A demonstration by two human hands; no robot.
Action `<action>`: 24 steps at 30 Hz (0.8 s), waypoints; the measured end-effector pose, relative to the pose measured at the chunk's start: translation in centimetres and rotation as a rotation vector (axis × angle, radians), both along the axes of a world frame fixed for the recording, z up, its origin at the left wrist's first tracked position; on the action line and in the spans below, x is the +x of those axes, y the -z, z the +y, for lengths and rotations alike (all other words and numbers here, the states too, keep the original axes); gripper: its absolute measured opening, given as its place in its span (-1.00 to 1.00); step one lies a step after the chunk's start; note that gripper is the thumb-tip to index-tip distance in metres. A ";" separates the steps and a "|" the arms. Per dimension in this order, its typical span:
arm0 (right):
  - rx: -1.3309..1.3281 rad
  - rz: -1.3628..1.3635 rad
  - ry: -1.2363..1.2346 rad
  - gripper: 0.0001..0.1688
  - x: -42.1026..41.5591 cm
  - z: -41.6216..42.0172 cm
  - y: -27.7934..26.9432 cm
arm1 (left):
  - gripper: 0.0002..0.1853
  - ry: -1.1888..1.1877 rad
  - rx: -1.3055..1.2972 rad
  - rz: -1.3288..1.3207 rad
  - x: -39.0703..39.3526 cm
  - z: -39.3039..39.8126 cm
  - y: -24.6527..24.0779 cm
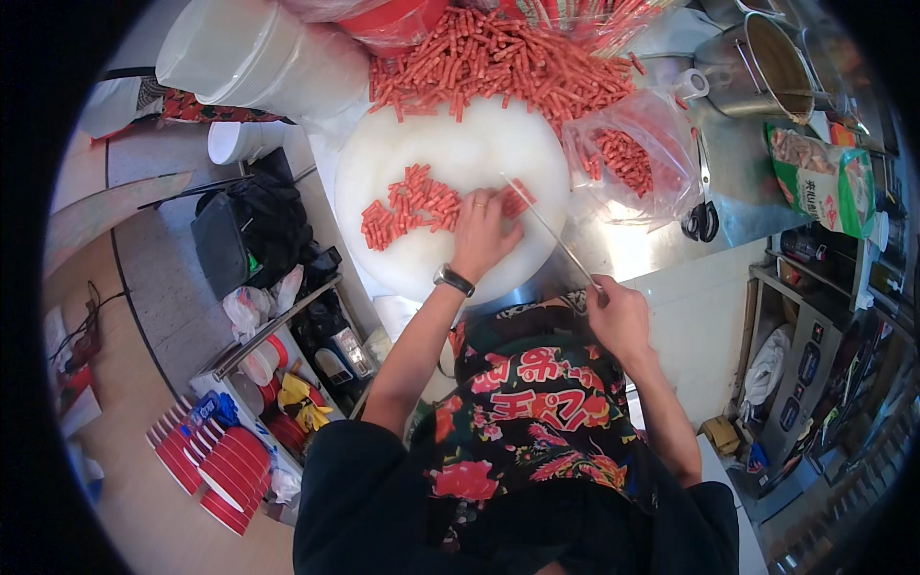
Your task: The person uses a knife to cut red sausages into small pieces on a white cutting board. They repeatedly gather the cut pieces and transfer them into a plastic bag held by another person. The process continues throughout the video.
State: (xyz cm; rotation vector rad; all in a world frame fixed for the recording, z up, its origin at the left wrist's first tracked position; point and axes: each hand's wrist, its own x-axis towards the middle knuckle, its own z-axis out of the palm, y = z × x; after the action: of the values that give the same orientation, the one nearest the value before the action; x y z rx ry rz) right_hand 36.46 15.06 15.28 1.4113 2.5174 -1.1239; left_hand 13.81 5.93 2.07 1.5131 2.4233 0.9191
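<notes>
On a round white cutting board (402, 144), my left hand (485, 230) lies with its fingertips against a small bundle of red sausage sticks (519, 198). My right hand (619, 316) grips the handle of a knife (550, 230), whose blade reaches up and left across that bundle. Left of my left hand lies a loose group of short cut sausage pieces (411, 201). Beyond the board's far edge is a large heap of longer red sticks (496, 61). A clear plastic bag (668, 158) with cut pieces in it rests at the board's right.
Stacked white plastic tubs (251, 65) stand at the back left. Black-handled scissors (702, 187) lie on the metal counter right of the bag, near a paper roll (691, 84). A metal pot (762, 68) and a green food package (823, 180) are farther right.
</notes>
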 end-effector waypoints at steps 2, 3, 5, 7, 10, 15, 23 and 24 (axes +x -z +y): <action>-0.002 -0.023 -0.027 -0.80 -0.4 -0.1 0.2 | -0.52 0.009 0.011 -0.032 0.1 -0.1 0.8; -0.004 -0.036 -0.041 -0.81 -0.5 -0.2 0.3 | -0.54 0.008 0.021 -0.039 0.2 0.0 0.8; -0.002 -0.042 -0.044 -0.81 -0.9 -0.4 0.3 | -0.58 -0.001 0.041 -0.059 0.2 0.2 0.7; -0.006 -0.047 -0.044 -0.82 -1.2 -0.5 0.3 | -0.62 -0.013 0.063 -0.084 0.2 0.4 0.2; -0.011 -0.057 -0.052 -0.82 -1.6 -0.4 0.3 | -0.64 0.017 0.068 -0.067 0.0 0.5 0.8; -0.021 -0.154 -0.130 -0.81 -2.4 0.1 0.0 | -0.66 0.020 0.113 -0.125 -0.3 0.6 1.1; -0.086 -0.343 -0.175 -0.77 -4.9 0.3 1.0 | -0.66 0.024 0.122 -0.157 -0.8 0.4 1.2; -0.094 -0.345 -0.173 -0.76 -5.1 0.5 1.5 | -0.65 0.026 0.121 -0.163 -0.8 0.5 1.1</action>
State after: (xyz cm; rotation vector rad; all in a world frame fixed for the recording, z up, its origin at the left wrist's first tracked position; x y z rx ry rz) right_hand 31.32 15.53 13.73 1.2149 2.2617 -0.8702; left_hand 13.03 6.43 0.93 1.4413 2.2666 1.1546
